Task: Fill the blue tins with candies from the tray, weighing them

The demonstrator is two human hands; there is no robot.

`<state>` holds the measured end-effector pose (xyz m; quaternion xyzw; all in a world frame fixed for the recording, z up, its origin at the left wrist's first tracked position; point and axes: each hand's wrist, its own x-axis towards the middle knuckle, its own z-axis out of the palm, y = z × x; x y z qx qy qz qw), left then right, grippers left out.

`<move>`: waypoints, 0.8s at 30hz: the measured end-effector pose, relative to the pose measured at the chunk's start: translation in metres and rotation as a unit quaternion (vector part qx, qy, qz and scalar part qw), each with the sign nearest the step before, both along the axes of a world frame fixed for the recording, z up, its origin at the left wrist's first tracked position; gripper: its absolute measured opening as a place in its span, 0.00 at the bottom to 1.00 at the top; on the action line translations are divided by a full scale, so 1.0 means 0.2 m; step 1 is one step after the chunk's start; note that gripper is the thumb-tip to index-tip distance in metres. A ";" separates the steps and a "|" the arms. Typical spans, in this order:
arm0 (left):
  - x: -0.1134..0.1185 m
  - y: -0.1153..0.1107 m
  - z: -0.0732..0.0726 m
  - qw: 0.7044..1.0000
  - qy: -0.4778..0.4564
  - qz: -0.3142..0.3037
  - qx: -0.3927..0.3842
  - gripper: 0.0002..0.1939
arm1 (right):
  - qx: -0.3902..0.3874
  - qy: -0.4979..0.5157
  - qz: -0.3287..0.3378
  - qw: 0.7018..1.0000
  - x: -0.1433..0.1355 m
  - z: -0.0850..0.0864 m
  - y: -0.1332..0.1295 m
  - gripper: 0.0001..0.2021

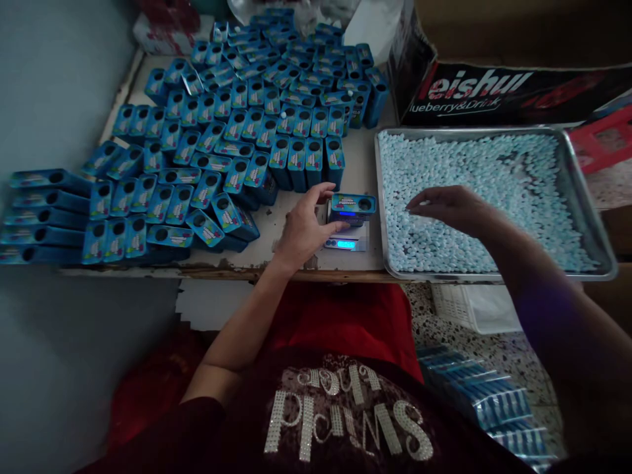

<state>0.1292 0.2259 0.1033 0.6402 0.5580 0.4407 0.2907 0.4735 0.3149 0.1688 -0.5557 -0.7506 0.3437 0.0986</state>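
A blue box with a round hole in its top (353, 203) stands on a small digital scale (345, 244) whose display glows blue. My left hand (307, 224) is curved around the left side of this box, fingers and thumb apart, thumb near its lower front. Whether the fingers press on the box is hard to tell. My right hand (444, 205) hovers over the metal tray (382, 197) of small pale blue pieces (444, 247), its fingertips brought together low over them. What those fingertips hold, if anything, is too small to make out.
Many similar blue boxes (237, 125) cover the table's left and back. A printed black carton (474, 95) stands behind the tray, with a red object (605, 138) at the right. Below the table edge are a white basket (454, 309) and wrapped blue packs (488, 395).
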 end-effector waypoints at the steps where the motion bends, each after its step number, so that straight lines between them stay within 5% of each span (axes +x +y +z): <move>1: 0.00 0.00 0.00 1.000 0.002 0.000 -0.001 0.41 | 0.034 -0.033 0.015 0.999 -0.01 0.01 -0.01 0.09; 5: -0.03 -0.01 0.02 1.000 0.015 0.006 0.009 0.39 | 0.118 -0.061 0.034 0.991 -0.05 -0.01 -0.03 0.09; 10: -0.10 -0.04 0.02 0.998 0.041 0.028 0.028 0.37 | 0.082 0.033 -0.081 0.993 -0.09 -0.09 -0.03 0.12; 13: -0.12 -0.05 -0.01 0.999 0.026 0.036 0.026 0.37 | 0.067 0.099 -0.118 0.986 -0.15 -0.06 -0.05 0.14; 19: -0.10 -0.04 -0.03 0.999 -0.005 0.032 0.015 0.34 | 0.120 0.124 0.006 0.985 -0.38 0.15 -0.11 0.14; 24: -0.12 -0.04 0.00 0.999 0.019 0.021 0.031 0.34 | 0.198 0.033 0.102 0.974 -0.49 0.16 -0.10 0.08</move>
